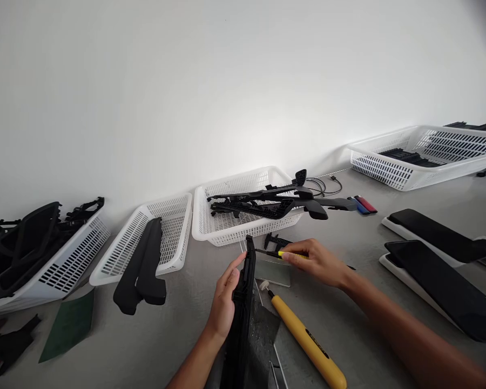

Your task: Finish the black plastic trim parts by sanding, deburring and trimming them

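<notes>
My left hand (223, 308) is wrapped round a long black plastic trim part (243, 292), which stands tilted with its narrow end up. In my right hand (318, 260) is a slim knife (281, 254) with a yellow and black handle. Its thin dark tip reaches to the upper end of the trim part; whether it touches cannot be told. Below the right hand lies a thick yellow-handled tool (308, 340) with a small white head. A black caliper (277, 242) lies behind the knife, and a flat grey plate (273, 273) is under it.
Behind my hands, a white basket (214, 236) holds black trim parts. More baskets stand left (174, 265) and far right (417, 178). Black padded pieces (441, 286) lie on the right. A green sheet (69, 324) is at left; red and blue lighters (364, 205) and a cable (328, 186) lie behind.
</notes>
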`<state>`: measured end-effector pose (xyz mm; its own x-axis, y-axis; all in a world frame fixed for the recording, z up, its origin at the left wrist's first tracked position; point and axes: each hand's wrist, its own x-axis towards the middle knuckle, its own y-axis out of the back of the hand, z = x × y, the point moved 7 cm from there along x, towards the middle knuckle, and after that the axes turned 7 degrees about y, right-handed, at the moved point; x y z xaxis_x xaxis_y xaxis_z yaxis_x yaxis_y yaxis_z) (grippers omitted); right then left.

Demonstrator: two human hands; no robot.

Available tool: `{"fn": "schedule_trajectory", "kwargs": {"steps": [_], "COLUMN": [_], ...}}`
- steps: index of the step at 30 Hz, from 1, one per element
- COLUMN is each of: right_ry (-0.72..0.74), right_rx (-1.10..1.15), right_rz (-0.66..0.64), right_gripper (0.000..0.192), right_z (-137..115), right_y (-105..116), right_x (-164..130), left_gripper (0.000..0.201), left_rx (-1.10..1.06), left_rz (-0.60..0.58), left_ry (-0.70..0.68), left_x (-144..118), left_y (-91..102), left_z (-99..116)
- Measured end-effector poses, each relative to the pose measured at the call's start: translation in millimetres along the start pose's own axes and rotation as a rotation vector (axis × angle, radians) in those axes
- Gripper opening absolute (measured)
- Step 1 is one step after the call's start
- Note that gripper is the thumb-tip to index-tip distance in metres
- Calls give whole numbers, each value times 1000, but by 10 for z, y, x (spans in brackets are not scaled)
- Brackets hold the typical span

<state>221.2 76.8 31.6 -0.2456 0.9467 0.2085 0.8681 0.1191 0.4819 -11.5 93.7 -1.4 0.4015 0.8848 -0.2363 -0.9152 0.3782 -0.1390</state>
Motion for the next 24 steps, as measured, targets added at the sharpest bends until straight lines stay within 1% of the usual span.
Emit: {"fn": "schedule_trajectory", "kwargs": {"steps": [3, 4, 8, 9, 14, 15, 16, 19, 20, 21, 24], "right_ry": [19, 22, 5, 7, 49, 51, 50, 34, 35, 40, 58], "right_rx": [27, 21, 7, 15, 86, 90, 87, 50, 46, 53, 93], "right_rz": [-88, -92, -41, -47, -199, -208, -195, -88, -75, -88, -233], "right_gripper": [60, 59, 54, 53, 55, 55, 55, 55, 54, 53, 48], "right_z": [-39, -41, -31, -42, -147, -152, -146, -109, -112, -126, -212], "right_y": [-80, -89, -77, -92, -263, -274, -265, -168, -154, -165, -307], "right_x": [-4, -2, 5, 5, -17, -19, -19, -15, -18, -24, -57], "left_gripper": [55, 55, 57, 58, 60, 59, 59, 59, 59, 60, 58], "left_rx": [2, 6, 9, 6, -5, -11, -17, -30, -30, -28, -19], "left_rz": [13, 14, 8, 10, 28, 33, 37, 45, 49, 54, 64], "left_ry": [-8, -12, -7, -5, -1, 0, 0, -8, -10, -12, -40], "left_x": [2, 4, 10, 9, -9, -13, -15, -13, -9, -4, 9], "left_y": [7, 6, 1, 2, 1, 2, 2, 9, 14, 22, 44], "left_z": [2, 4, 1, 0, 12, 14, 17, 13, 6, -2, -17]}}
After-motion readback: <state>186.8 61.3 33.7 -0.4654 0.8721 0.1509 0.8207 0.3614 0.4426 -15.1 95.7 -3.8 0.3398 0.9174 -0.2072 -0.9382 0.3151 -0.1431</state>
